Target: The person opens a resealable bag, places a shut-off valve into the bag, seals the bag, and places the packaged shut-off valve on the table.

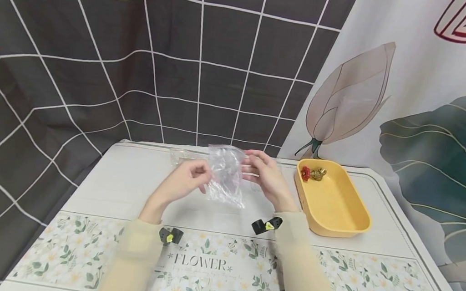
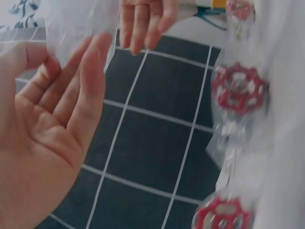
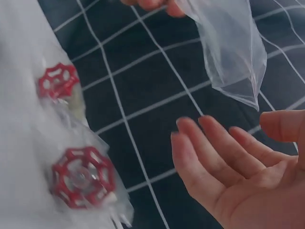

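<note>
A clear plastic zip bag (image 1: 226, 177) hangs above the table, limp and wrinkled, with nothing visible inside. My left hand (image 1: 185, 178) pinches its left side between thumb and fingers; the left wrist view shows the bag's film (image 2: 78, 28) at those fingertips. On the other side my right hand (image 1: 269, 178) is held up with fingers spread and slightly bent. In the right wrist view that hand (image 3: 238, 167) holds nothing, and a corner of the bag (image 3: 233, 52) dangles just off its fingers.
Bagged valves with red handwheels (image 2: 239, 88) (image 3: 83, 176) lie on the white table behind my hands. At the right stands a yellow tray (image 1: 337, 204) with an unwrapped brass valve (image 1: 317, 174) at its far end. A dark grid-patterned curtain (image 1: 221, 85) hangs behind the table.
</note>
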Motion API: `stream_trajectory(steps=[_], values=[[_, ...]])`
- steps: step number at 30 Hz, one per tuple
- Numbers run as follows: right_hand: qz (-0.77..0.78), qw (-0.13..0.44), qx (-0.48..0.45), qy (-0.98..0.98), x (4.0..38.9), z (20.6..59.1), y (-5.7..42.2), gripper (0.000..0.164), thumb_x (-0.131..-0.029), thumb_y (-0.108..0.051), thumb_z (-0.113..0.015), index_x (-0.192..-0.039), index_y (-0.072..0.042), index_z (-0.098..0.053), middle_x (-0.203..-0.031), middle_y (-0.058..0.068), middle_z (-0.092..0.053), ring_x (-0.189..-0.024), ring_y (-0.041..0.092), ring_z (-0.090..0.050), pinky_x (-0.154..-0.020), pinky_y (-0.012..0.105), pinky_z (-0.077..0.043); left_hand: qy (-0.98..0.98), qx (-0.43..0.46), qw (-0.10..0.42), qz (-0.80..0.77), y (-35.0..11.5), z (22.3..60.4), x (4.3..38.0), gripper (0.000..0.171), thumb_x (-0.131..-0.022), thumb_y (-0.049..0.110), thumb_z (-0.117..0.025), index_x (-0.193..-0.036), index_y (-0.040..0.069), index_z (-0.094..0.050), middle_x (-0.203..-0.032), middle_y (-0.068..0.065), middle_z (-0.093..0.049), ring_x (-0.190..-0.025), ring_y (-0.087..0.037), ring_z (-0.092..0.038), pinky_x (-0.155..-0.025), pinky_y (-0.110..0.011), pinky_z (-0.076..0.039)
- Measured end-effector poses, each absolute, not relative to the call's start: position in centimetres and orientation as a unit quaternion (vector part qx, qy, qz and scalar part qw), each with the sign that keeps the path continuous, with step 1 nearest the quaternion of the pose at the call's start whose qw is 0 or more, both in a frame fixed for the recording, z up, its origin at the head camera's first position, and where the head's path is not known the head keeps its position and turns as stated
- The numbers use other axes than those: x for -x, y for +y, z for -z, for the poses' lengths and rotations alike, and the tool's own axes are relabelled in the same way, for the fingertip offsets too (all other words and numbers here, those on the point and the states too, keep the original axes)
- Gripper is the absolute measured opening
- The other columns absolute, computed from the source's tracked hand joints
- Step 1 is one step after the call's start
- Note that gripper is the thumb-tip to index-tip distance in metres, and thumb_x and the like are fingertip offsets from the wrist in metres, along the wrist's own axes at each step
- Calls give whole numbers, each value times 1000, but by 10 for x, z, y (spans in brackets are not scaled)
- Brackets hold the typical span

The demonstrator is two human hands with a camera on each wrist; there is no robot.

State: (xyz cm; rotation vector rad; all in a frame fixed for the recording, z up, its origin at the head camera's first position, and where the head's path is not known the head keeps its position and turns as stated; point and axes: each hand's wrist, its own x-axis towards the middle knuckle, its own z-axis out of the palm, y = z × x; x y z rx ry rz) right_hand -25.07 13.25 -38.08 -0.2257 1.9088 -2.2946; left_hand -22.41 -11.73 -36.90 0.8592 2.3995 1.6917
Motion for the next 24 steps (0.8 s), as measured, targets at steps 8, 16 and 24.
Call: stream_trajectory(steps=[8,16,24], values=[[770,100,81,625,241,376,168,21,-102,-8,-50,-120,2,-56,-98,8,-67,-82,19,-67,-66,35,-59,763,-341,116,-537,-86,377,222,11,-87,-5,-55,-81,4,-59,-92,-10,-70,-86,-21,-65,-79,-35,-53],[726,113,162,658,229,385,196,18,-95,3,-55,-109,0,-65,-87,6,-68,-64,12,-63,-53,25,-53,739,-373,136,-544,-70,378,219,9,-88,-2,-57,-82,5,-58,-91,-8,-71,-91,-20,-68,-80,-32,-53],[670,144,181,706,224,384,199,11,-94,3,-59,-100,11,-63,-71,3,-62,-48,7,-47,-43,18,-39,761,-310,107,-559,-65,395,223,8,-93,8,-65,-87,6,-59,-95,-5,-68,-93,-18,-68,-86,-35,-54]])
